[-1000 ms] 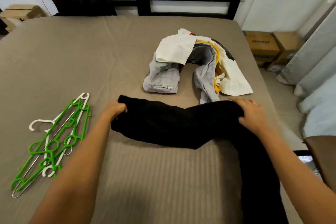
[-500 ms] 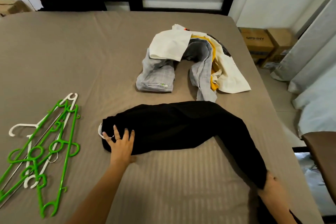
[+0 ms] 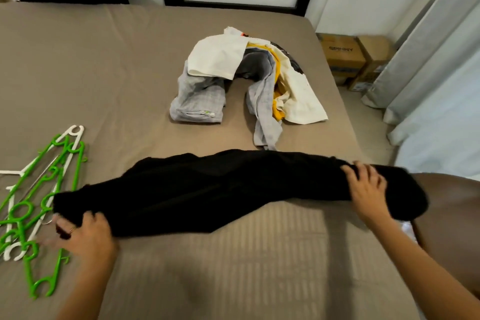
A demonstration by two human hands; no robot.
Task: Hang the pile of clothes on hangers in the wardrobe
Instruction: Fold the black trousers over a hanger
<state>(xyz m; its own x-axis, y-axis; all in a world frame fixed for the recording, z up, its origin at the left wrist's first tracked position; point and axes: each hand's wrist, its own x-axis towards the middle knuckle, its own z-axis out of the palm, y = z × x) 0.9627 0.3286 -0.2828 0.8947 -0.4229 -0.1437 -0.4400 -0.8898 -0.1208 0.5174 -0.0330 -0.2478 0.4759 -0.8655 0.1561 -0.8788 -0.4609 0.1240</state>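
Long black fabric garment (image 3: 207,189) lies stretched crosswise on the near part of the bed with the taupe sheet (image 3: 104,73), its right end drooping past the bed's edge. My left hand (image 3: 85,236), blurred, has its grip closed round the bunched left end. My right hand (image 3: 368,189) lies over the right end, fingers bent into the cloth, grip holding it. Beyond, mid-bed: rumpled pile of white, grey and yellow clothes (image 3: 246,86). At left, a heap of green and white plastic hangers (image 3: 39,202), right against the garment's left end. On the floor to the right, brown cardboard boxes (image 3: 345,57).
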